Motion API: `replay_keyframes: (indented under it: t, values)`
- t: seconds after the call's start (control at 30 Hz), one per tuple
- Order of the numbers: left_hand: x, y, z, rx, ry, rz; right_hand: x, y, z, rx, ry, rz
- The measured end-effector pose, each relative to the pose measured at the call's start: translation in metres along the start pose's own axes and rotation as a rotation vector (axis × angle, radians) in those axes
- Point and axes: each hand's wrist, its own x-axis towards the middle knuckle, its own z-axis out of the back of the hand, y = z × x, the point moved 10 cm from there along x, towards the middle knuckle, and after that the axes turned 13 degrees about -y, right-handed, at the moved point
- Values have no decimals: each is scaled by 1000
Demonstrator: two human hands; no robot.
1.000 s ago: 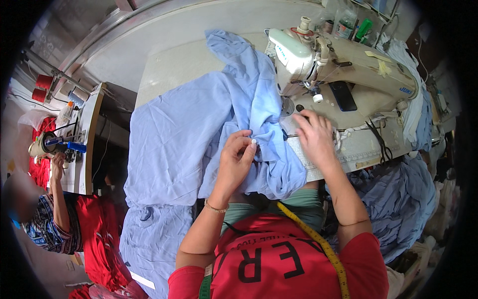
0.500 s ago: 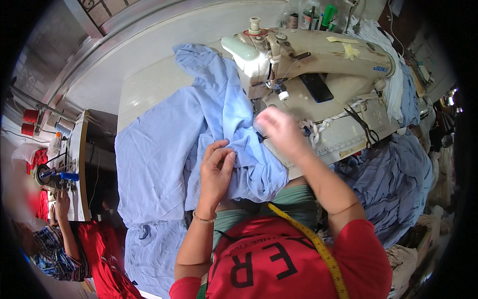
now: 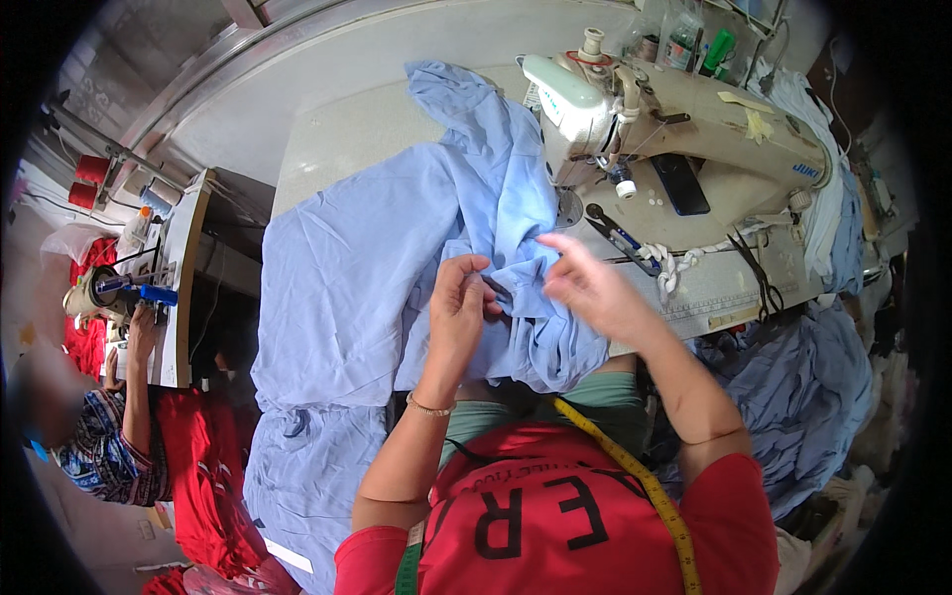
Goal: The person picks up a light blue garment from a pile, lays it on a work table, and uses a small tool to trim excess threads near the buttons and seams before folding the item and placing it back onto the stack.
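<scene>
At the frame's centre my left hand has a pinching grip on the light blue garment heaped on the tabletop, my right hand loose-fingered beside it, so a slack fold could snag under the sewing machine.

Light blue garment, cream sewing machine, red shirt.
</scene>
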Motion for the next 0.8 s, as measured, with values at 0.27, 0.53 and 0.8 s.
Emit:
replay_keyframes:
  t: [0.27, 0.53, 0.8]
  values:
    - [-6, -17, 7, 95, -46, -168, 15, -2, -38, -22, -137, 153]
    - [-20, -37, -2, 322, 5, -328, 16, -17, -49, 573, 54, -172]
    - [-18, -41, -3, 325, -26, -333, 16, -13, -47, 492, 26, -47]
